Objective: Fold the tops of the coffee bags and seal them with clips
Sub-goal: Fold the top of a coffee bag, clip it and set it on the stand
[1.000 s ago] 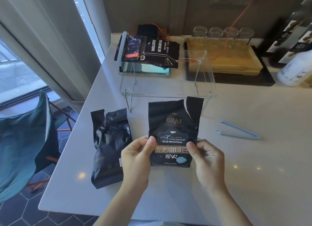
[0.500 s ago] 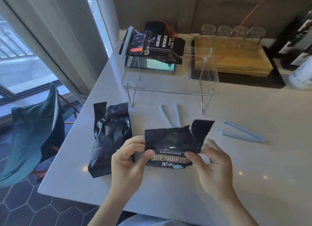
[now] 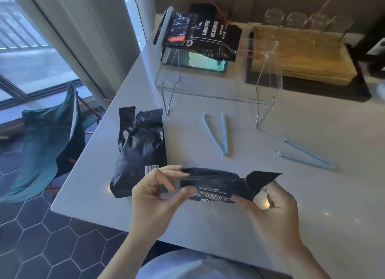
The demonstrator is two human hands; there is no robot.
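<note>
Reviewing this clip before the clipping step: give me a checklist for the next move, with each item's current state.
1. Both hands grip the bag: ok; left hand and right hand pinch the held coffee bag.
2. Top folded over: ok, though one torn corner sticks out.
3. Fold flat and tight: cannot tell.
4. Clip open and near: ok; nearer blue clip lies spread on the table.
5. Hand free for the clip: not ok.

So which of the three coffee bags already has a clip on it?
The bag on the clear stand at the back: a light blue clip runs along its left end. The bag in both hands and the crumpled bag lying left of it have none.
</note>
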